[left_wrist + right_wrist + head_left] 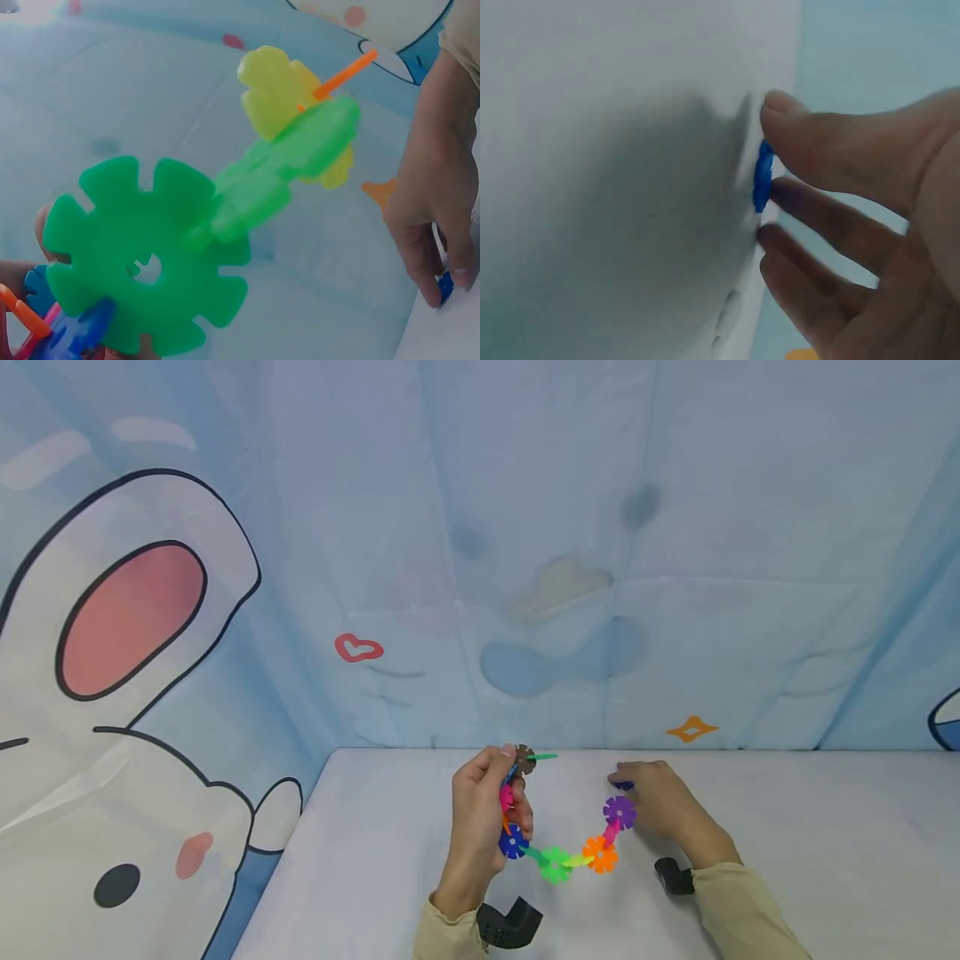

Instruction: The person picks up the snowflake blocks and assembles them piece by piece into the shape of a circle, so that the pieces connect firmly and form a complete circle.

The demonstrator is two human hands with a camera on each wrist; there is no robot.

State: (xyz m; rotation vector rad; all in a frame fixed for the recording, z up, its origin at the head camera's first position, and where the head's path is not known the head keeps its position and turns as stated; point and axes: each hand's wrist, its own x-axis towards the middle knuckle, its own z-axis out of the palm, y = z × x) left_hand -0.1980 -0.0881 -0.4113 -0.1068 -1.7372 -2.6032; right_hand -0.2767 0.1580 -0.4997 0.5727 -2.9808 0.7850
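Observation:
My left hand (pixel 474 818) grips one end of a chain of interlocking notched plastic discs. A brown disc (pixel 527 762) stands at the top of its fingers. From the palm the chain sags rightward through a blue disc (pixel 513 842), a light green disc (pixel 556 865) and an orange disc (pixel 601 854), up to a purple disc (pixel 619 812) beside the right hand. A green disc (pixel 90 247) looms large in the left wrist view. At the white table, my right hand (pixel 663 797) pinches a loose dark blue disc (pixel 763 176) between thumb and fingertip.
The white table (pixel 360 860) runs back to a light blue printed curtain (pixel 525 485). A cartoon figure (pixel 90 802) covers the curtain at left. Black wrist mounts (pixel 510 924) sit at both cuffs.

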